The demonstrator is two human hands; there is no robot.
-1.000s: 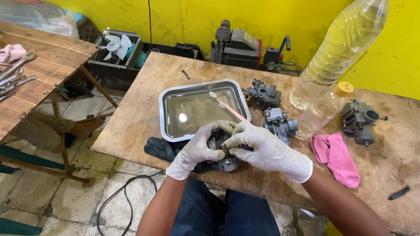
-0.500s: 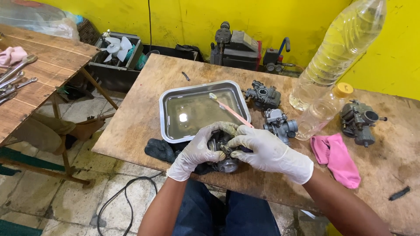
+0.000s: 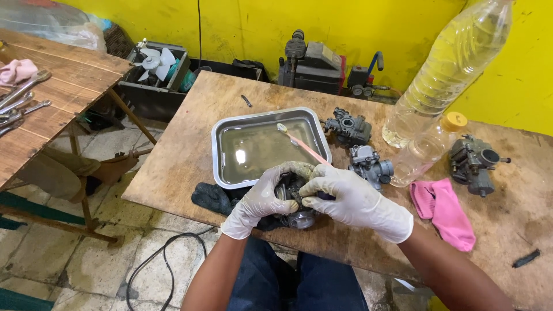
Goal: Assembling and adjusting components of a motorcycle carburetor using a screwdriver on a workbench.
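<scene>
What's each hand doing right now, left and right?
Left hand: closed around the carburetor.
Right hand: gripping the same carburetor, pink toothbrush sticking out above it.

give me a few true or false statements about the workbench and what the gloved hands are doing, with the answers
1. Both hands, the left hand and the right hand, wear white gloves. True.
2. The two hands grip a carburetor between them at the near edge of the wooden table. True.
3. The metal tray is dry and holds three carburetors. False: it holds clear liquid, and only a pink toothbrush rests across it.
4. The pink cloth lies on the table to the right of the hands. True.
5. The large plastic bottle lies flat on the floor. False: it leans on the table, beside a small bottle with a yellow cap.
</scene>
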